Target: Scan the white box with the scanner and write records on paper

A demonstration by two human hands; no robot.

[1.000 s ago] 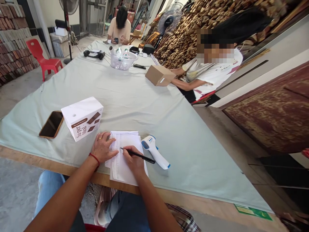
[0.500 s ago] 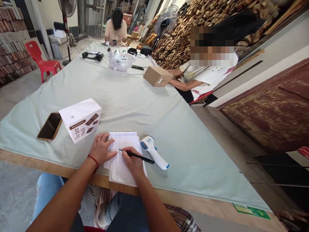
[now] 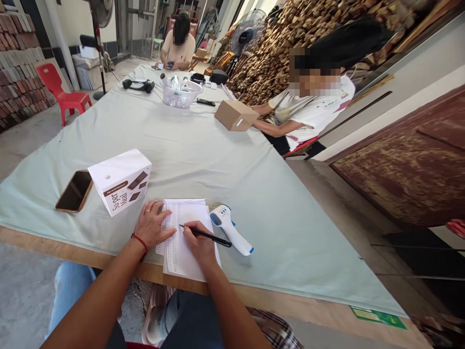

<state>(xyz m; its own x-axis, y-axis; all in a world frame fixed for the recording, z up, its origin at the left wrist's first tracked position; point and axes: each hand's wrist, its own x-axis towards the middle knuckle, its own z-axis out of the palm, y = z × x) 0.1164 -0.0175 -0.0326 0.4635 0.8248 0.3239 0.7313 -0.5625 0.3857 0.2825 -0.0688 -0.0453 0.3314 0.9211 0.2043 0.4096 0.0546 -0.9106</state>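
A small stack of white paper [image 3: 181,261] lies at the table's near edge, with columns of handwriting down its left side. My left hand [image 3: 153,225] rests on the left part of the sheets, fingers spread. In my right hand [image 3: 199,245] is a black pen [image 3: 214,238], its tip at the paper just right of the written columns. Close by on the right lies a white and blue infrared thermometer [image 3: 232,230]. A white box [image 3: 121,179] with brown print stands beyond my left hand, and a phone [image 3: 74,191] lies left of it.
A pale green cloth [image 3: 203,160] covers the table. Farther back stand a clear plastic basin [image 3: 180,97] of bottles and a cardboard box [image 3: 236,115], held by a person [image 3: 308,111] on the right. Another person [image 3: 179,48] sits at the far end. A red chair [image 3: 65,94] stands left.
My hands, the pen and the paper look nearly unchanged; the view has shifted very slightly. The person at the far end has lowered a hand toward the dark object they hold.
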